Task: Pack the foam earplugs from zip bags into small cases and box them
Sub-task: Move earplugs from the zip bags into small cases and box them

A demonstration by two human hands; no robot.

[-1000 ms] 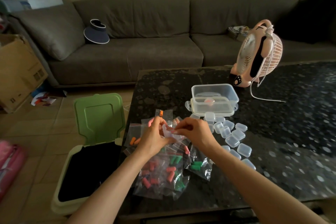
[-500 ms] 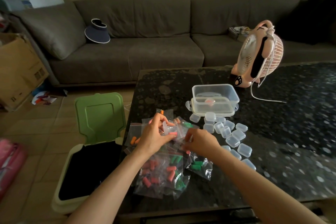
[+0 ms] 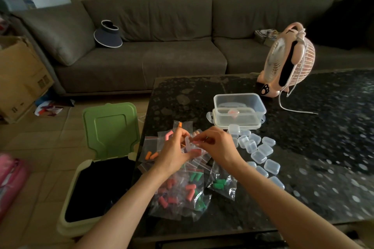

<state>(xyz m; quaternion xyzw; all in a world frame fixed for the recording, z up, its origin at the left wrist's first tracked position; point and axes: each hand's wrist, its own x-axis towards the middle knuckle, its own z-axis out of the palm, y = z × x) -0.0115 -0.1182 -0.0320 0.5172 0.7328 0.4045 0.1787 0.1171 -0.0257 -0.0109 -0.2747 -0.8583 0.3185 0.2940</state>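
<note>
Holding a small clear case [image 3: 187, 141] in the left hand [image 3: 174, 153], fingers [image 3: 179, 132] curled round it, just in front and to the left of the box [image 3: 239, 99]. Meeting it from the other side with the right hand [image 3: 219, 146], fingers [image 3: 204, 137] pinched shut on a pink earplug [image 3: 195, 142] at the open edge of the case. Cannot tell if already inside or only touching the rim.

Half a second back, had the right hand lower, down among the bags [image 3: 182, 190]. Now lifted off them and brought up against the left. Left hand hardly shifted since then, with the same grip on the case, about level with the box's front-left corner. Bags, box and loose cases unmoved.

Both hands held above the heap of bags on the worktop [image 3: 313, 147], front-left of the box. Red, green and orange plugs inside the bags.

Loose empty cases [image 3: 259, 150] strewn in front of the box and off to its front right. Nearest ones just beside a shallower tub [image 3: 236, 121] touching the box's front wall, something pink inside it.

Pink fan [image 3: 287, 60] behind and to the right of the box, cord trailing over the worktop. Bin [image 3: 110, 127] well to the left of the box, down on the floor, green lid standing open.
</note>
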